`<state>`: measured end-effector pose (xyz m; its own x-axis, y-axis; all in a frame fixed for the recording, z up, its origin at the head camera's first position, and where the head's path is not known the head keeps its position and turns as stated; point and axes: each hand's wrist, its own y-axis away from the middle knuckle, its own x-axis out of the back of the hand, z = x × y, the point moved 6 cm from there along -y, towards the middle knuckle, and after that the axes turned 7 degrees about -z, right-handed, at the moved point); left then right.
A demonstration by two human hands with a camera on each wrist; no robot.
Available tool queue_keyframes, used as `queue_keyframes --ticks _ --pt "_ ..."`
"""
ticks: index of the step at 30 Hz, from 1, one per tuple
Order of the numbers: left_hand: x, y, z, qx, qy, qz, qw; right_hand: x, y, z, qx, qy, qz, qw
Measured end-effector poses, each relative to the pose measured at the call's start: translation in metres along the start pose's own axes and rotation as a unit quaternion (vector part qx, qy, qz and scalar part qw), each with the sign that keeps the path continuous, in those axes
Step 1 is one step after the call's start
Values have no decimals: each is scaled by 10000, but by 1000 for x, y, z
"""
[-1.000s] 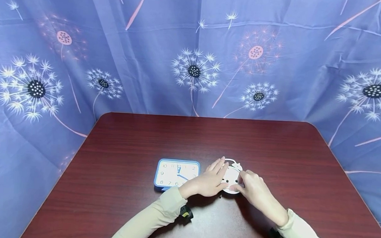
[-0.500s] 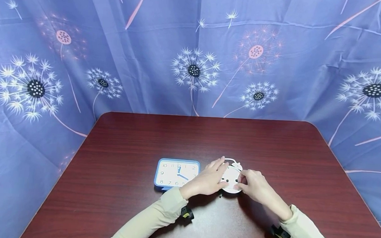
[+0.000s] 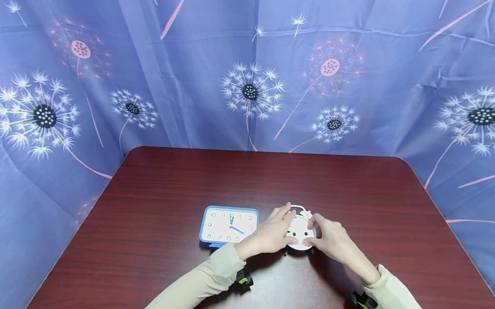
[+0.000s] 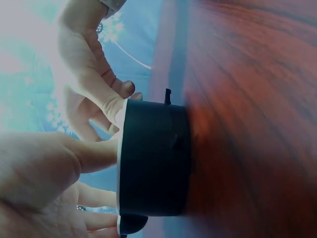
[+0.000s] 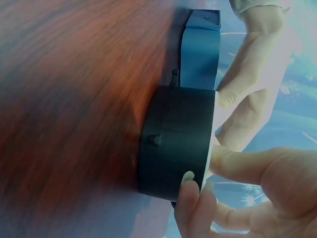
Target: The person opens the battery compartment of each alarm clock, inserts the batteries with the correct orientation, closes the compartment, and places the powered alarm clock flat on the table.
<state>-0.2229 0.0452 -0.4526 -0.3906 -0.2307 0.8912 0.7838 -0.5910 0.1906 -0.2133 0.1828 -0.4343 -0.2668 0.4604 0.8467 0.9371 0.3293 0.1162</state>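
Observation:
A round twin-bell alarm clock (image 3: 299, 225) lies flat on the table, its white side with small dark spots facing up. Both wrist views show its dark side wall and little feet. My left hand (image 3: 269, 236) rests across its left part, fingers straight and thumb on the white surface. At its right part, my right hand (image 3: 332, 241) grips the edge. In the right wrist view the thumb presses the top while curled fingers (image 5: 188, 198) touch the dark wall. To the left lies a blue rectangular clock (image 3: 227, 227), numbered face up, partly covered by the left forearm.
The dark red wooden table (image 3: 167, 178) has rounded far corners. Behind it hangs a blue curtain (image 3: 192, 78) printed with dandelions. Black wrist devices sit below the sleeves, one at the left wrist (image 3: 244, 278).
My right thumb and forefinger, close together before, have spread apart on the round clock. The left hand stays in place, as does the blue clock. The head view has shifted slightly.

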Motion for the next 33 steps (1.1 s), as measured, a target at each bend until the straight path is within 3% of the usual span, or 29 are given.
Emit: queue_keyframes --ticks 7,15,20,33 --pt "-1 -2 6 -146 -621 -222 9977 -3 2 2 -14 -288 -228 9993" --pt "0 -2 11 -128 -889 -265 9956 -3 -1 0 17 -38 -310 9995" --pt "0 -1 11 -107 -835 -227 9962 -2 -2 -1 -11 61 -335 9994" --pt "8 -2 3 -128 -274 250 9992 1 -9 -2 -249 178 -614 9976"
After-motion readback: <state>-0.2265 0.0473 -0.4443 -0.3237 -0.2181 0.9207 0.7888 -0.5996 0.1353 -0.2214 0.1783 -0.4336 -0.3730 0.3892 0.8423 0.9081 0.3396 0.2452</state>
